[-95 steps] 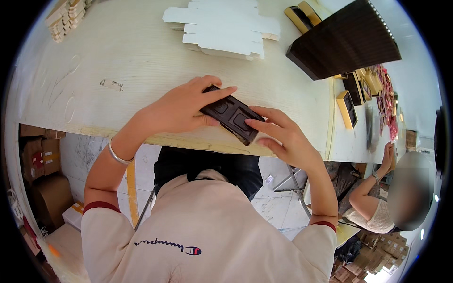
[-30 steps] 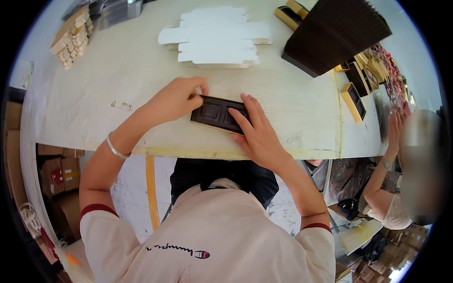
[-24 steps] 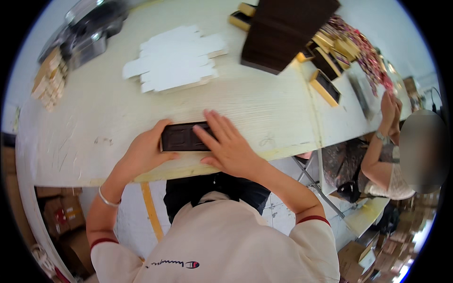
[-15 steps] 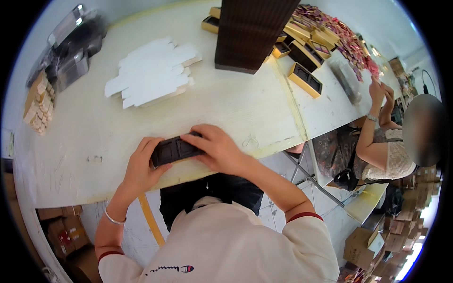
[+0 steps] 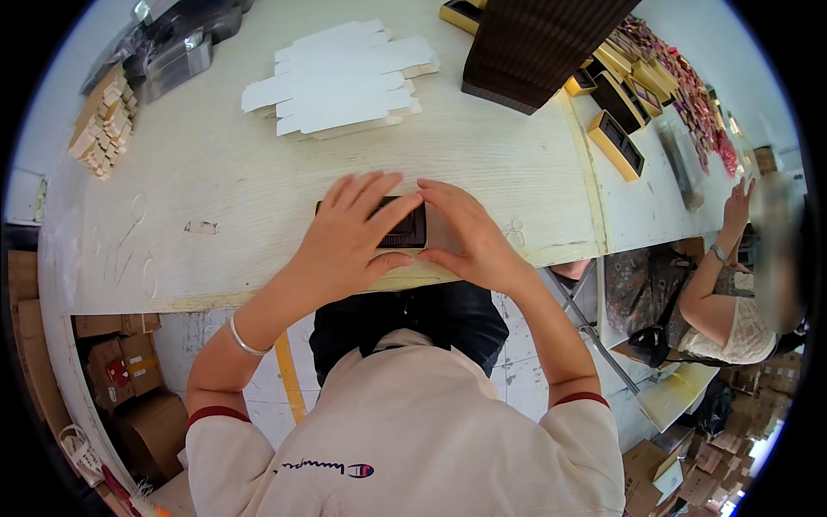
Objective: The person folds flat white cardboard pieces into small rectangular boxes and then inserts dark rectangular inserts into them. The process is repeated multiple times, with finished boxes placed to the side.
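A small dark brown box (image 5: 405,231) lies flat on the pale wooden table (image 5: 215,189) near its front edge. My left hand (image 5: 349,239) lies spread over the box's left part, fingers pressing down on it. My right hand (image 5: 465,237) cups the box's right end, thumb at the near side and fingers curled over the far side. Most of the box is hidden under my hands.
A pile of flat white carton blanks (image 5: 340,82) lies farther back. A tall dark ribbed stack (image 5: 538,43) stands at the back right, with gold-trimmed boxes (image 5: 616,142) beside it. Small tan pieces (image 5: 99,129) sit far left. Another person (image 5: 732,293) works at right. Cardboard boxes (image 5: 121,379) stand under the table.
The view has swung, so the table sits differently in the frame. My hands have shifted the dark box from a tilted hold to lying flat under both palms.
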`<state>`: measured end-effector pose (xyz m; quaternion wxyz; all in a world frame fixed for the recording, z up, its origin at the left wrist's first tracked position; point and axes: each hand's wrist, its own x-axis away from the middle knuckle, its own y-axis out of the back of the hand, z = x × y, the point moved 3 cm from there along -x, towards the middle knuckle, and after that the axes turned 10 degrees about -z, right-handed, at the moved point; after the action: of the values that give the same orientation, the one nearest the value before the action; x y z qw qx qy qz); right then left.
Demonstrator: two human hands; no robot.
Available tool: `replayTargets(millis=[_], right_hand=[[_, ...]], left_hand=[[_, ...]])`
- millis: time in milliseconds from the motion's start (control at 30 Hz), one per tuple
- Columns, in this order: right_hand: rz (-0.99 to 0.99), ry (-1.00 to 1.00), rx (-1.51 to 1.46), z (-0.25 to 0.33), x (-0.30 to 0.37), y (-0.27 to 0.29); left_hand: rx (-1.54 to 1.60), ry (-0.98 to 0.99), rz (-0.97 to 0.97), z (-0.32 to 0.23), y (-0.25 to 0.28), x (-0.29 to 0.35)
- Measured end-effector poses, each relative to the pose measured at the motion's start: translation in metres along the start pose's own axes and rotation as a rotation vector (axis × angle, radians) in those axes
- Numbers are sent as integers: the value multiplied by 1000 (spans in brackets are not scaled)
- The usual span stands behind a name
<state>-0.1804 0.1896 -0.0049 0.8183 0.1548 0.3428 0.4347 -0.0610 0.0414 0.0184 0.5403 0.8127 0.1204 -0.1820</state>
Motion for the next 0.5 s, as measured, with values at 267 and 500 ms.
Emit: replayTargets(millis=[267, 500], right_hand=[[-35, -64, -10, -9, 10, -7], [-42, -23, -48, -4, 7, -8]], left_hand=[[43, -78, -34, 0, -16, 3], [6, -50, -13, -3, -12, 3]])
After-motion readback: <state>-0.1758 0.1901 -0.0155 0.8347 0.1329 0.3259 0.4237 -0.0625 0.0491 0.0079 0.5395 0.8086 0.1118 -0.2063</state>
